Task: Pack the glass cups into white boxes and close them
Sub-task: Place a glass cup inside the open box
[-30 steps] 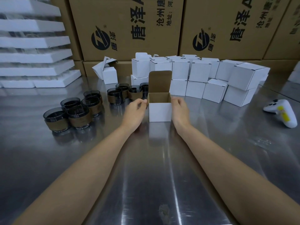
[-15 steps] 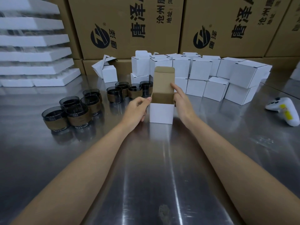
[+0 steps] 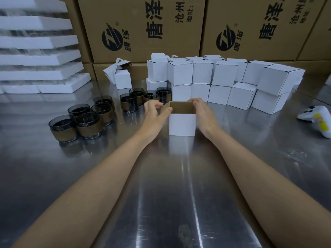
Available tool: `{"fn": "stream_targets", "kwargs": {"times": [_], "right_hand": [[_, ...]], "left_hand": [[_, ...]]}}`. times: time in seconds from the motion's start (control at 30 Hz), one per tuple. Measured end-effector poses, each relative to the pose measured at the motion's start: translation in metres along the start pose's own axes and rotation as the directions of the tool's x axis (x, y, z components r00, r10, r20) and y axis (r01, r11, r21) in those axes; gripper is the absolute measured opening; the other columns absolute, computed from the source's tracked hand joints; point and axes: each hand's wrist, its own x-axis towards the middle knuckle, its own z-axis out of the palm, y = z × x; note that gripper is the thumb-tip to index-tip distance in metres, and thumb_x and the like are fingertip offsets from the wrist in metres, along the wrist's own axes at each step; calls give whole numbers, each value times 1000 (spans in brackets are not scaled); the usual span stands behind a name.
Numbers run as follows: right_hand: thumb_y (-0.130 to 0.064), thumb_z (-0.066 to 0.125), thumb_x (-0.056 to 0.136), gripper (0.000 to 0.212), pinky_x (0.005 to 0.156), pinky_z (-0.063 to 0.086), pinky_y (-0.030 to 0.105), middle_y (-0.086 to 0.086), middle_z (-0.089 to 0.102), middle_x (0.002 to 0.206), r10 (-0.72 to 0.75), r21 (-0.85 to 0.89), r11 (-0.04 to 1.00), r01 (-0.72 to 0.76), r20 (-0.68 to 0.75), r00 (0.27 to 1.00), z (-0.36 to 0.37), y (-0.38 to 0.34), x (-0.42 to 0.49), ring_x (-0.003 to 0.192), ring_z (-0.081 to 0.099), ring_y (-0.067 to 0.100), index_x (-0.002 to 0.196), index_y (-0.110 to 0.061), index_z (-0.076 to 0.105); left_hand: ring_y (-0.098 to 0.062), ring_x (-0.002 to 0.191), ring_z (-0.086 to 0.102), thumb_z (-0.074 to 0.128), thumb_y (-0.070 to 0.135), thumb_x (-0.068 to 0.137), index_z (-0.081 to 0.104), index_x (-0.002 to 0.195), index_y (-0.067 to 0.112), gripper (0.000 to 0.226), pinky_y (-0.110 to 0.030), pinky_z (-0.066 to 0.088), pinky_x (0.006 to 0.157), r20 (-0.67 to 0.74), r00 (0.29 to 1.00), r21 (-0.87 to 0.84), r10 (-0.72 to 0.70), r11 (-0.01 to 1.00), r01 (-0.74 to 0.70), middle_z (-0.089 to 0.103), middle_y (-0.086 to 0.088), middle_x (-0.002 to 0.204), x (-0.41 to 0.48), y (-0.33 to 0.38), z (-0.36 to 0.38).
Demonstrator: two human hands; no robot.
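A small white box (image 3: 182, 124) stands on the steel table (image 3: 172, 185) in the middle of the view, its top showing brown cardboard. My left hand (image 3: 155, 113) pinches the brown flap at the box's upper left corner. My right hand (image 3: 202, 111) curls over the top right edge of the box. Several dark glass cups with brown bands (image 3: 87, 126) stand to the left, and several more cups (image 3: 137, 97) stand just behind my left hand. I cannot see whether a cup is inside the box.
Several closed white boxes (image 3: 223, 77) are stacked in a row behind. An open white box (image 3: 121, 78) stands at the back left. White foam trays (image 3: 35, 59) pile up far left. A white controller (image 3: 318, 120) lies at the right. Big brown cartons (image 3: 143, 29) wall the back.
The tall brown lid that stood upright has been folded down to the box's top. My right hand moved up from the box's side to its top edge; my left stayed on the left flap.
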Motion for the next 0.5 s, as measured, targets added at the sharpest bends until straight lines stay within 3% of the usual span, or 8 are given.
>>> {"fn": "stream_targets", "kwargs": {"times": [0.07,0.17,0.23,0.3,0.37,0.47,0.5], "right_hand": [[-24,33,99,26,79,43,23,-16,57,93,16,55,998,-15,-25,1000,3,1,-2,92,54,8,102,-26,59],[-23,31,100,27,74,40,18,-19,55,94,2,49,999,0,-36,999,5,3,-4,91,52,1,106,-27,56],[-22,31,100,26,75,40,19,-17,56,96,18,74,997,-15,-43,999,4,2,-4,93,52,4,109,-27,55],[-19,32,100,27,77,40,19,-11,58,99,46,98,994,-40,-59,997,4,1,-6,98,52,9,110,-24,56],[-18,33,99,29,79,39,19,-3,61,108,4,32,1000,0,-139,990,6,-2,-12,103,53,13,114,-20,58],[-11,39,91,33,95,39,30,2,60,116,-273,-278,943,182,-341,899,8,-17,-24,113,50,19,117,-14,60],[-9,41,87,35,99,38,35,3,60,117,-384,-377,893,246,-353,853,12,-26,-31,114,50,21,116,-13,61]], "left_hand": [[-14,133,35,47,31,101,33,138,18,42,-32,31,112,72,997,-24,-30,999,31,34,0,141,0,0,0],[-10,132,41,42,53,96,33,142,35,51,-38,32,114,228,971,5,-71,997,72,45,11,140,2,-5,-3],[11,119,45,54,70,80,31,141,38,73,-16,38,101,278,958,24,-63,998,58,48,25,126,-2,-5,-5],[25,106,45,73,67,67,28,142,33,95,-2,39,83,280,960,47,-17,999,3,46,32,120,-4,-5,-3],[16,110,49,85,54,61,29,142,30,101,-7,42,85,256,967,68,-14,998,-3,49,26,123,-3,-8,-1],[-2,118,51,87,44,64,31,142,26,98,-21,43,98,229,973,89,-24,996,3,51,14,129,-3,-5,-2],[-5,119,51,86,39,67,31,142,24,94,-19,42,98,219,976,98,-14,995,-8,51,13,129,-5,-2,-1]]}}
